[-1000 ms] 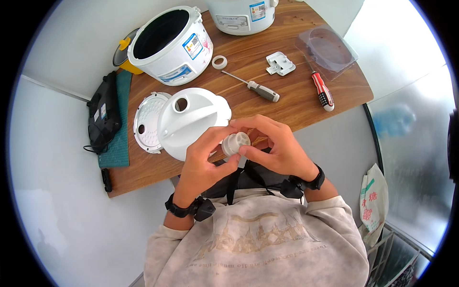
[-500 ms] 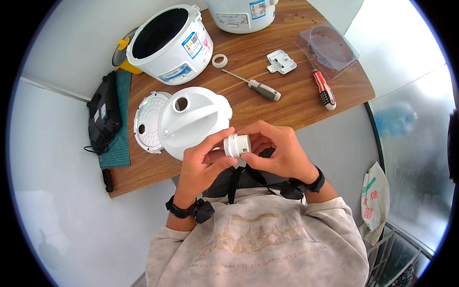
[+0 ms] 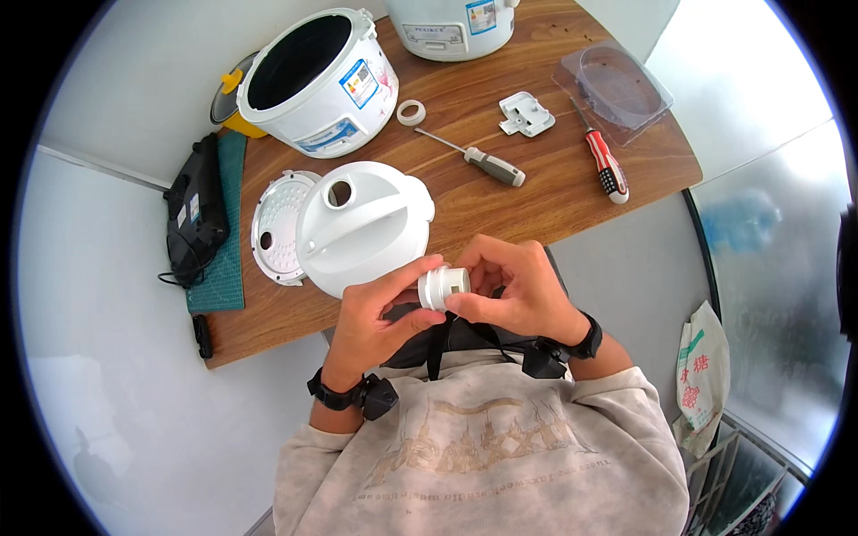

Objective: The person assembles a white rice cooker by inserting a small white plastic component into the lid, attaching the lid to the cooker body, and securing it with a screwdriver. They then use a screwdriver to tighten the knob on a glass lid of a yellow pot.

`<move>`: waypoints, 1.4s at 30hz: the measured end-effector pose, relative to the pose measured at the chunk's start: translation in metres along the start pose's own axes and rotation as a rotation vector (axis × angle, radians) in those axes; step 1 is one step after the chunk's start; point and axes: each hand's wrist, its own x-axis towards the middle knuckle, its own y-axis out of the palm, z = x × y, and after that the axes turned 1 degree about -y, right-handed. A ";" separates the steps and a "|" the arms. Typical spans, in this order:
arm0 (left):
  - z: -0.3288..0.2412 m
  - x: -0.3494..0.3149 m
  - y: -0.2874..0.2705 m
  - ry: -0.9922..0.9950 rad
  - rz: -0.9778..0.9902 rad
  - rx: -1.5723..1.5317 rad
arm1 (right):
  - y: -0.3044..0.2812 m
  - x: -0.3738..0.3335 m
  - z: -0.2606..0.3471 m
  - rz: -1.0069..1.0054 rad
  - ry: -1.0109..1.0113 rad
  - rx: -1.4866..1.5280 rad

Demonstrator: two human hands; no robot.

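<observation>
A small white cylindrical steam valve point(image 3: 436, 288), with a ridged collar and a small square opening in its side, is held just off the table's front edge. My left hand point(image 3: 380, 308) is closed round its left end, thumb below and fingers above. On its right end rests the thumb of my right hand point(image 3: 523, 290), whose other fingers curl behind it and are partly hidden. Beyond my hands lies a white rice cooker lid point(image 3: 375, 241) with a round hole and a raised handle bar. It overlaps a white perforated inner lid plate point(image 3: 277, 223).
Behind the lid stand a white rice cooker body point(image 3: 366, 116) and another white cooker point(image 3: 447, 40). Rightward lie a white ring point(image 3: 411, 113), a grey screwdriver point(image 3: 493, 167), a white bracket point(image 3: 527, 114), a red screwdriver point(image 3: 607, 170) and a clear plastic tray point(image 3: 626, 89). A black device point(image 3: 197, 201) sits left.
Both hands have lowered the valve slightly toward me and tilted it a little. My right index finger has come off the valve's upper side and curled in.
</observation>
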 end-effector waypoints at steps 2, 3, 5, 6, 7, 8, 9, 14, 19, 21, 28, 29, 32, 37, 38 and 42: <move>-0.001 -0.001 -0.001 0.015 -0.004 0.007 | 0.000 -0.001 0.004 -0.011 -0.056 -0.069; -0.003 0.000 -0.001 0.011 -0.006 0.002 | 0.001 -0.001 0.003 -0.013 -0.055 -0.057; -0.005 -0.001 -0.001 -0.021 -0.010 -0.012 | 0.001 -0.001 0.000 -0.016 -0.052 -0.032; -0.006 -0.001 -0.001 -0.049 -0.013 -0.022 | 0.003 -0.001 -0.001 -0.020 -0.042 -0.013; -0.007 -0.002 -0.001 -0.077 -0.016 -0.033 | 0.004 -0.001 -0.002 -0.024 -0.031 0.006; -0.006 -0.003 -0.001 -0.076 -0.024 -0.015 | 0.006 -0.001 -0.003 -0.028 -0.018 0.023; -0.006 -0.003 -0.001 -0.076 -0.032 0.003 | 0.007 -0.001 -0.003 -0.024 0.013 0.040; 0.000 -0.003 -0.002 -0.018 -0.107 0.059 | 0.018 0.001 -0.011 -0.058 0.061 0.154; 0.005 -0.001 -0.015 0.065 -0.202 0.325 | 0.025 0.016 -0.005 -0.090 -0.124 -0.234; 0.007 -0.001 -0.018 0.089 -0.230 0.418 | 0.028 0.019 -0.005 -0.063 -0.192 -0.296; 0.011 0.000 -0.021 0.121 -0.297 0.450 | 0.047 0.035 -0.002 -0.025 -0.416 -0.530; 0.011 0.000 -0.022 0.124 -0.311 0.455 | 0.049 0.038 -0.002 -0.048 -0.483 -0.630; 0.017 -0.002 -0.025 0.149 -0.277 0.486 | 0.054 0.042 -0.001 0.055 -0.469 -0.627; 0.024 -0.009 -0.036 0.179 -0.302 0.480 | 0.056 0.050 0.005 0.129 -0.468 -0.638; 0.026 -0.010 -0.038 0.199 -0.308 0.495 | 0.057 0.052 0.005 0.141 -0.473 -0.628; 0.030 -0.014 -0.046 0.192 -0.356 0.421 | 0.062 0.067 0.003 0.134 -0.433 -0.554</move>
